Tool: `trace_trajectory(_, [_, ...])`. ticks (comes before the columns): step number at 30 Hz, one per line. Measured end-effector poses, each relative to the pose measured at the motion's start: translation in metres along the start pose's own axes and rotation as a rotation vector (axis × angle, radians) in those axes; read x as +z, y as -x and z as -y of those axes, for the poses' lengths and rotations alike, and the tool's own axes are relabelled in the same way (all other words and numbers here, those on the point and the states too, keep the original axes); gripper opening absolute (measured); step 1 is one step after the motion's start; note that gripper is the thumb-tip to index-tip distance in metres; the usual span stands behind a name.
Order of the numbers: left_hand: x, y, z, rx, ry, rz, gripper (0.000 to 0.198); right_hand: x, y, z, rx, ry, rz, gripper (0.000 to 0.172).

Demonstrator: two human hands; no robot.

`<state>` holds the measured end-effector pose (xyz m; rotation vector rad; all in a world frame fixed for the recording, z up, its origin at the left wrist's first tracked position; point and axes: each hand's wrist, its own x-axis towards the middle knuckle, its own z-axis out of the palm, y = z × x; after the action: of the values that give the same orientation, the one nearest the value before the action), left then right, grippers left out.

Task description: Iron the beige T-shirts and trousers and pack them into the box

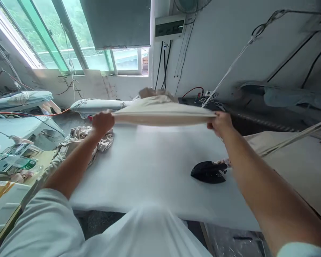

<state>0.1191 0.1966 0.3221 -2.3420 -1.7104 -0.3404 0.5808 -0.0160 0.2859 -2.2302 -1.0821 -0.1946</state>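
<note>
A length of beige fabric is stretched taut above the far part of a white-covered ironing table. Its left end is in my left hand, fingers closed in a fist. At the other end my right hand pinches the cloth between thumb and fingers. The fabric's near edge runs nearly straight between both hands, and its bulk bunches up behind. On the table, nearer to me and below my right forearm, lies a black iron. What kind of garment or piece the fabric is, I cannot tell.
Crumpled beige cloth lies at the table's left edge. More beige fabric covers the surface at right. A cord hangs down toward the table's back right. A plastic bottle lies among clutter at left.
</note>
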Motion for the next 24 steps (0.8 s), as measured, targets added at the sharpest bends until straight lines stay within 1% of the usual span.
trace_trajectory(2, [0.032,0.049,0.021,0.012,-0.012,0.042,0.042,0.021,0.046,-0.018,0.008,-0.072,0.115,0.048])
trace_trajectory(3, [0.047,0.074,0.034,0.014,-0.02,0.064,0.045,0.03,0.07,-0.029,0.028,-0.079,0.159,0.05])
trace_trajectory(4, [0.062,0.098,0.047,0.013,-0.03,0.091,0.048,0.038,0.096,-0.042,0.018,-0.064,0.189,0.05])
trace_trajectory(7, [0.111,0.169,0.086,0.032,-0.068,0.202,0.062,0.062,0.18,-0.087,-0.1,0.103,0.257,0.048])
trace_trajectory(9, [0.146,0.212,0.105,0.068,-0.083,0.303,0.07,0.081,0.239,-0.116,-0.179,0.235,0.353,0.056])
trace_trajectory(10, [0.163,0.232,0.111,0.094,-0.083,0.36,0.072,0.091,0.267,-0.127,-0.189,0.276,0.428,0.06])
trace_trajectory(12, [0.195,0.271,0.117,0.142,-0.062,0.5,0.073,0.112,0.318,-0.144,-0.167,0.328,0.591,0.066])
trace_trajectory(14, [0.218,0.306,0.115,0.151,-0.029,0.627,0.071,0.128,0.353,-0.153,-0.129,0.37,0.741,0.07])
trace_trajectory(15, [0.225,0.319,0.113,0.128,-0.021,0.657,0.069,0.133,0.363,-0.157,-0.126,0.38,0.809,0.072])
trace_trajectory(16, [0.23,0.329,0.108,0.095,-0.021,0.665,0.067,0.133,0.365,-0.161,-0.146,0.377,0.868,0.071])
trace_trajectory(17, [0.232,0.334,0.101,0.063,-0.022,0.657,0.065,0.131,0.36,-0.168,-0.188,0.361,0.902,0.07])
trace_trajectory(18, [0.233,0.335,0.091,0.044,-0.013,0.639,0.061,0.125,0.348,-0.177,-0.25,0.34,0.903,0.068])
trace_trajectory(19, [0.234,0.331,0.075,0.045,0.016,0.617,0.058,0.117,0.328,-0.189,-0.311,0.325,0.865,0.067])
trace_trajectory(20, [0.236,0.323,0.053,0.067,0.069,0.595,0.055,0.109,0.303,-0.202,-0.36,0.327,0.802,0.067])
trace_trajectory(21, [0.24,0.313,0.024,0.099,0.143,0.563,0.054,0.102,0.273,-0.215,-0.392,0.35,0.743,0.067])
trace_trajectory(22, [0.246,0.302,-0.012,0.134,0.227,0.517,0.056,0.098,0.24,-0.228,-0.409,0.392,0.72,0.066])
trace_trajectory(23, [0.254,0.293,-0.056,0.171,0.312,0.466,0.059,0.097,0.207,-0.239,-0.416,0.445,0.76,0.064])
trace_trajectory(24, [0.262,0.287,-0.105,0.206,0.389,0.415,0.063,0.101,0.175,-0.247,-0.413,0.499,0.848,0.061])
